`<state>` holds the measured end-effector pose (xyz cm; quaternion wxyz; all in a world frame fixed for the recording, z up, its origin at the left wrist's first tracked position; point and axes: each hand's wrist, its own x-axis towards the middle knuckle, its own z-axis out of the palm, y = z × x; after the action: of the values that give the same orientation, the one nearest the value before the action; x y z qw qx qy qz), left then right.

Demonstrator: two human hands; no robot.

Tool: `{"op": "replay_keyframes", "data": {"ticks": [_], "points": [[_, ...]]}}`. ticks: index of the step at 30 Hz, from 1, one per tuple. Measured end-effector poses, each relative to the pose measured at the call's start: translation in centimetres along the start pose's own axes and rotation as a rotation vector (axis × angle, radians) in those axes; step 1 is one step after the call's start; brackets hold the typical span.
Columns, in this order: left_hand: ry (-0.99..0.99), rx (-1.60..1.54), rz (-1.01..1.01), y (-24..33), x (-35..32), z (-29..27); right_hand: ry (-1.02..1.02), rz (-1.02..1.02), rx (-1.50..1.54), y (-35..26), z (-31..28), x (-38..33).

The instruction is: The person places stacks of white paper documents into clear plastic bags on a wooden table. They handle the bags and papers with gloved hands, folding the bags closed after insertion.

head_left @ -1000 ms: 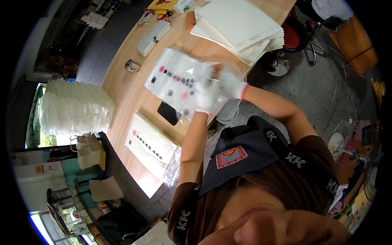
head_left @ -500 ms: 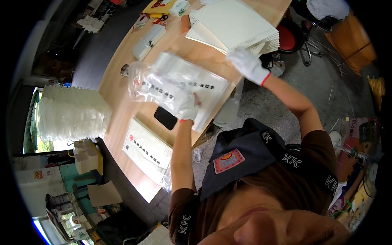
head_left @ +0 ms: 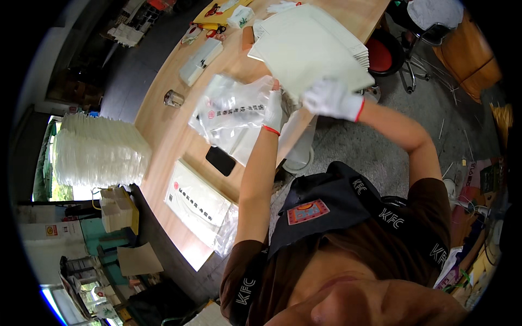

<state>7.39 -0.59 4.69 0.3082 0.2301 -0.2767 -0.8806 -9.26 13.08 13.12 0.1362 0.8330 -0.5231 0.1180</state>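
My left hand (head_left: 273, 111), in a white glove with bare fingertips, grips the raised edge of a clear plastic bag (head_left: 228, 110) printed with dark characters and a red mark. More clear bags lie beneath it on the table. My right hand (head_left: 331, 99), in a white glove with a red cuff and slightly blurred, is closed at the near edge of a white sheet (head_left: 315, 49). That sheet lies slanted over a stack of similar sheets (head_left: 356, 49). The right fingertips are partly hidden.
Left of me lie a black phone (head_left: 221, 161) and a filled printed packet (head_left: 193, 198). Farther off are a glass jar (head_left: 174, 98), a pale long box (head_left: 201, 61) and a tissue box (head_left: 240, 17). A tall pile of clear plastic (head_left: 100, 152) stands beyond the table's left edge.
My left hand has moved away from me and to the right, lifting the bag's edge. The right hand has come slightly nearer, and the top white sheet has slid toward me.
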Motion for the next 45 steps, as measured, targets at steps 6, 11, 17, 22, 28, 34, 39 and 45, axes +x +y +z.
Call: {"op": "replay_keyframes", "data": {"ticks": [6, 11, 17, 22, 28, 34, 39, 45], "points": [[0.159, 0.705, -0.021, 5.5, -8.1, 1.7, 0.302, 0.567, 0.74, 1.9, 2.0, -6.9], [0.098, 1.511, 0.121, 3.7, -10.9, 5.6, 0.38, 0.76, 1.951, -1.6, 6.8, -5.3], [-0.003, 1.847, 0.15, -4.4, -12.6, 7.7, 0.282, 0.999, 1.101, -5.4, 7.3, -2.7], [0.145, 0.5, 0.274, 5.8, -13.3, 1.1, 0.075, 0.566, 0.684, -3.4, -0.8, -4.2], [-0.154, 0.694, 0.319, 11.0, -18.0, 3.6, -0.126, 0.032, 0.277, -4.5, -1.8, -1.4], [0.316, 1.282, 0.532, -0.4, -21.8, 4.3, -0.487, 0.232, 0.981, -4.0, 0.9, 2.9], [0.175, 1.506, 0.882, -0.9, -20.5, 2.4, -0.224, 0.405, 1.457, -6.0, 7.1, 4.2], [0.106, 1.551, 0.653, 0.3, -15.6, 8.7, 0.029, 0.147, 0.537, -10.5, 8.5, 6.2]]}}
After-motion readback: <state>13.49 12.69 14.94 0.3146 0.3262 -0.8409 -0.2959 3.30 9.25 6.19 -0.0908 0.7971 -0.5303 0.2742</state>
